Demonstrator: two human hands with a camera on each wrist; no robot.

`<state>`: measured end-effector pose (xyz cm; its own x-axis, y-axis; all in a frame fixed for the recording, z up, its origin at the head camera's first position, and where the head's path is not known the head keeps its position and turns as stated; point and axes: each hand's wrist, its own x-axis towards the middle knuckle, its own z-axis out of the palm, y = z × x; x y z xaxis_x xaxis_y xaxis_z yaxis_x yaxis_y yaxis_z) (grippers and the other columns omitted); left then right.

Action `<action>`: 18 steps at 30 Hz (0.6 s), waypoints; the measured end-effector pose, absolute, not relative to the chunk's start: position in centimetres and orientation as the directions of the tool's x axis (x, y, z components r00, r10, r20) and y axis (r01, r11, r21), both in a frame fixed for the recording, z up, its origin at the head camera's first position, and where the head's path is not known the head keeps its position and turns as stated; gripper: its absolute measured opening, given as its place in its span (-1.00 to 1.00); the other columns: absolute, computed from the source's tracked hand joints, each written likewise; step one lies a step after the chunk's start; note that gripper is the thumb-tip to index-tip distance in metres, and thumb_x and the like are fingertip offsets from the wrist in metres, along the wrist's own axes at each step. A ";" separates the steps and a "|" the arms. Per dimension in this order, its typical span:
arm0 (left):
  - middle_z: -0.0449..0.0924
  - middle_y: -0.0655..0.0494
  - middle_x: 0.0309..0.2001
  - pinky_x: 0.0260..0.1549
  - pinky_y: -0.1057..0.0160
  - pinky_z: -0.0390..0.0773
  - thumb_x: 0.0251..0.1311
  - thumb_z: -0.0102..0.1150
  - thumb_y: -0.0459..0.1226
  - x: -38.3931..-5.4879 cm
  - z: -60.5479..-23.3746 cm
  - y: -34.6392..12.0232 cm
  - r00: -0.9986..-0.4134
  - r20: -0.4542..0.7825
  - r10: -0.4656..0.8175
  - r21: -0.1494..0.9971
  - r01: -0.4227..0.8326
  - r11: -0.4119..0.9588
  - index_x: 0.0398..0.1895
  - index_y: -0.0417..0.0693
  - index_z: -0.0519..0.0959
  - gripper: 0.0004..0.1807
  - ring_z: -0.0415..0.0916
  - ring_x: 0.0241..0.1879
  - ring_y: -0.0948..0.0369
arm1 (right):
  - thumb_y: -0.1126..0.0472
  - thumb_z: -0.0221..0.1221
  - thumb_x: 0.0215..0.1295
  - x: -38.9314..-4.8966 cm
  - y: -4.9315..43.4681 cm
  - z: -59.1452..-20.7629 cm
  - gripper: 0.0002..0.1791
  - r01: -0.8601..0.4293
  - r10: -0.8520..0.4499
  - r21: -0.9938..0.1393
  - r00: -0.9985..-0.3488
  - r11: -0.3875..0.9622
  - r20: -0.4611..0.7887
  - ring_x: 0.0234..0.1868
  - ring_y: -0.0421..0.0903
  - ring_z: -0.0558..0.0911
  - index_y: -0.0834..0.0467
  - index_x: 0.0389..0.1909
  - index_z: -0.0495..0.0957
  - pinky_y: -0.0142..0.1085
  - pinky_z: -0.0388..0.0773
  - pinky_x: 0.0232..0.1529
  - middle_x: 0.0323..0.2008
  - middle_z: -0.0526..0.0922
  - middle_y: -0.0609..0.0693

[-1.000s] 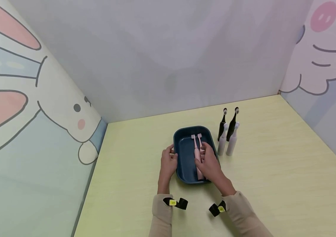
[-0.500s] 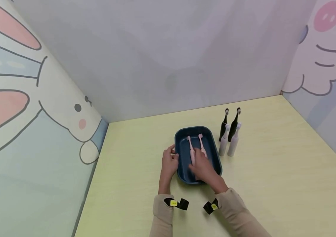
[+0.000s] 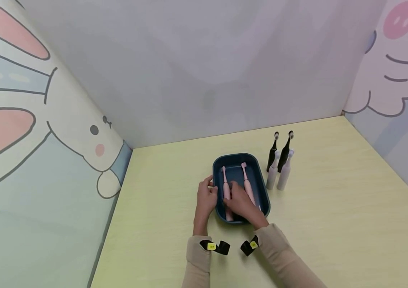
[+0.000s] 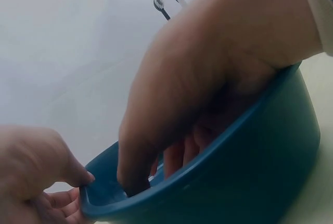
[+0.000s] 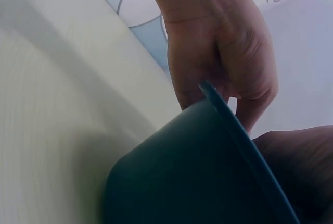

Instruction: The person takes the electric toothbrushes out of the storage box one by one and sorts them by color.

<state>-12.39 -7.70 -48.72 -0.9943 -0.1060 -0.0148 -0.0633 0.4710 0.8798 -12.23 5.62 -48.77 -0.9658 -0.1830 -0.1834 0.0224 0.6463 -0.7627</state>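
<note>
In the head view a dark blue basin [image 3: 235, 159] stands on the table. My left hand [image 3: 205, 199] pinches its left rim; the left wrist view shows the thumb [image 4: 83, 174] at the rim and fingers below it outside. Inside the basin, my right hand [image 3: 240, 201] holds a pink electric toothbrush [image 3: 226, 190] by its handle, along the left wall. A second pink electric toothbrush [image 3: 248, 187] lies to the right of that hand, apart from it. The basin wall [image 5: 192, 166] and the hand hide the right fingertips in the right wrist view.
Right of the basin, two black electric toothbrushes [image 3: 271, 156] stand upright behind two pale lilac ones [image 3: 272, 177]. A grey wall [image 3: 225, 80] rises behind the pale yellow table [image 3: 333, 200]. Side walls carry cartoon drawings.
My right hand has shifted left with one pink electric toothbrush, from beside the other one to the basin's left side. The left hand keeps its place on the rim.
</note>
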 end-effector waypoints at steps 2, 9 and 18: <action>0.40 -0.08 -0.11 -0.34 0.24 0.48 0.30 0.00 -0.41 -12.4 -48.6 -7.7 -0.994 -0.013 -0.105 0.880 -0.061 0.470 0.30 -0.18 0.36 -0.52 0.43 -0.27 0.16 | 0.19 0.24 0.19 -12.4 5.5 -48.7 -0.25 0.035 -0.177 -0.760 -0.965 0.649 -0.195 -0.12 0.01 0.56 0.38 0.32 0.17 -0.11 0.50 -0.07 -0.07 0.53 0.19; 0.40 -0.09 -0.11 -0.32 0.23 0.48 0.30 0.00 -0.42 -12.4 -48.5 -7.6 -0.993 -0.019 -0.118 0.882 -0.072 0.465 0.30 -0.18 0.37 -0.52 0.44 -0.26 0.14 | 0.21 0.25 0.18 -12.7 5.4 -48.5 -0.41 0.103 -0.165 -0.779 -0.952 0.619 -0.257 -0.33 -0.07 0.56 0.32 0.19 0.31 -0.22 0.51 -0.27 -0.21 0.58 0.12; 0.40 -0.07 -0.11 -0.34 0.24 0.48 0.30 0.00 -0.40 -12.4 -48.5 -7.5 -0.993 -0.027 -0.116 0.877 -0.079 0.473 0.31 -0.16 0.36 -0.52 0.43 -0.26 0.16 | 0.24 0.25 0.19 -12.8 5.4 -48.8 -0.43 0.139 -0.159 -0.810 -0.949 0.569 -0.274 -0.28 -0.07 0.56 0.27 0.18 0.29 -0.22 0.51 -0.23 -0.15 0.57 0.12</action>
